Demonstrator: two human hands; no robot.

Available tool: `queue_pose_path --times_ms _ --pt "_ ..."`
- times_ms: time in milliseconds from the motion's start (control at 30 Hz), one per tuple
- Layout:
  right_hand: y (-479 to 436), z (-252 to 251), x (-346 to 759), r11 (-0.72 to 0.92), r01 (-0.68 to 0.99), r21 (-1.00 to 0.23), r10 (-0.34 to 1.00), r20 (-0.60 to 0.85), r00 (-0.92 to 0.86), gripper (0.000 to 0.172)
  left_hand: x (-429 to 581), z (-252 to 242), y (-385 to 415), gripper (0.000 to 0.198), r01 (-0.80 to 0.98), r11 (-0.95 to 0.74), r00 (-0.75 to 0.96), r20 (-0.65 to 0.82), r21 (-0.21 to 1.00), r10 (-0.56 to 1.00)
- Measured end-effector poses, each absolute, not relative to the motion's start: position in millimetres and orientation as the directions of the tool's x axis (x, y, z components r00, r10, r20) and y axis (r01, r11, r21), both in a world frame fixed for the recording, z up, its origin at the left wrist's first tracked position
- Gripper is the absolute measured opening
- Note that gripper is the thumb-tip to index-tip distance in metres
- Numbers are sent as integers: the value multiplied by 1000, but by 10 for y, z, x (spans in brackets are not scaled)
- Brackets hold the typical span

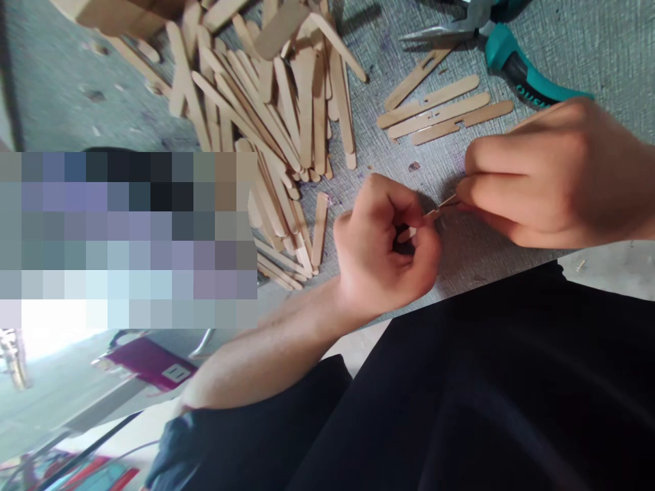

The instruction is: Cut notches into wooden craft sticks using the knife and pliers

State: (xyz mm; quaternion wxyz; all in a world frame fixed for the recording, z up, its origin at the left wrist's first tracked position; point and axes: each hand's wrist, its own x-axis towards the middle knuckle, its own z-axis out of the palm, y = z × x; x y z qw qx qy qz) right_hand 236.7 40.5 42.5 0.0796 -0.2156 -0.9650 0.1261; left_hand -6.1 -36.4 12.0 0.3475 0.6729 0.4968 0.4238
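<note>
Grey woven matting (475, 262) carries your pile of wooden sticks (276, 102) and teal pliers (516, 68). Your left hand (383, 245) and right hand (552, 177) each pinch one end of a thin stick sliver (440, 206) just above it — mostly hidden by fingers. A pixelated block (127, 239) covers the left.

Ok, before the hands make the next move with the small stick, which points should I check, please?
1. Left hand holds the stick: ok, the fist is closed on one end.
2. Right hand holds the other end: ok, the fingertips pinch it.
3. Stick is whole, no crack: cannot tell, it is thin and mostly hidden.
4. Pliers are near: ok, they lie just beyond the right hand.
5. Cut sticks are apart from the pile: ok, there is a bare gap between them.
</note>
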Motion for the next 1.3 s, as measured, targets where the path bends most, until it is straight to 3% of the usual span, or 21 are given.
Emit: queue_pose_path --times_ms 100,267,433,633,767,967,1300 --pt "326 460 2384 823 470 -318 500 14 -866 20 -85 132 -371 32 422 -374 193 321 826 927" --pt "255 454 2353 773 516 -368 555 0 -832 29 -123 170 -418 36 497 -441 376 272 747 886" --pt "282 516 2238 732 585 -348 571 -156 -806 42 -95 100 -466 31 525 -527 342 401 668 850" --pt "284 570 2163 759 582 -293 541 -215 -813 40 -187 93 -441 41 417 -400 390 237 816 890" --pt "272 518 2200 690 588 -422 581 -162 -797 29 -182 73 -458 43 354 -324 313 215 877 925" --pt "280 520 2183 598 605 -526 592 -219 -776 28 -162 68 -502 57 401 -256 264 157 879 952" --pt "285 509 2194 549 602 -580 609 -216 -764 31 -152 70 -409 51 359 -342 293 243 869 925"
